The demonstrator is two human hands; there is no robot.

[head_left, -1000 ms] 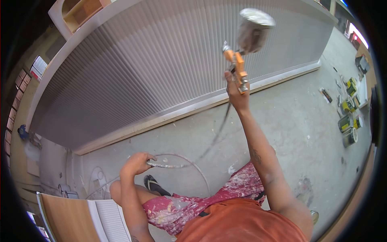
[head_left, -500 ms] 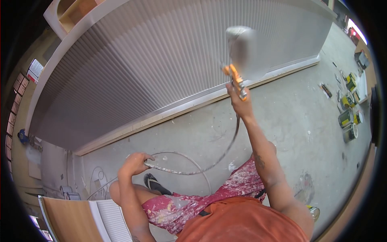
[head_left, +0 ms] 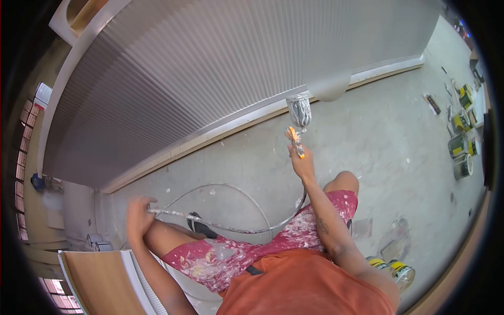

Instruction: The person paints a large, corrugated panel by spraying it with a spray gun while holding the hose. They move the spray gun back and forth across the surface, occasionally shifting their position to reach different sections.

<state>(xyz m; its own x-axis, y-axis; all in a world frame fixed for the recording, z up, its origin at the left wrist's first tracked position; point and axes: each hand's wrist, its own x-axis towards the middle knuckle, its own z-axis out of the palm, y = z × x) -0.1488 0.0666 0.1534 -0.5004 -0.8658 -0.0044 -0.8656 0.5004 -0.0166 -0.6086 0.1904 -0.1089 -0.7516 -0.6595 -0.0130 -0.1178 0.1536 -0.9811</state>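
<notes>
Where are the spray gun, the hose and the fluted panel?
spray gun point(head_left: 295, 139), head view, orange body.
hose point(head_left: 173, 213), head view, paint-speckled stretch.
fluted panel point(head_left: 184, 79), head view, ribbed face.

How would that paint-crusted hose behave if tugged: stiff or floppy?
Probably floppy: the hose sags in a curve between the left hand and the spray gun, with a loose loop on the floor. Likely light, since it hangs held at two points only. The dried paint crust may make it grippy rather than slippery.
</notes>
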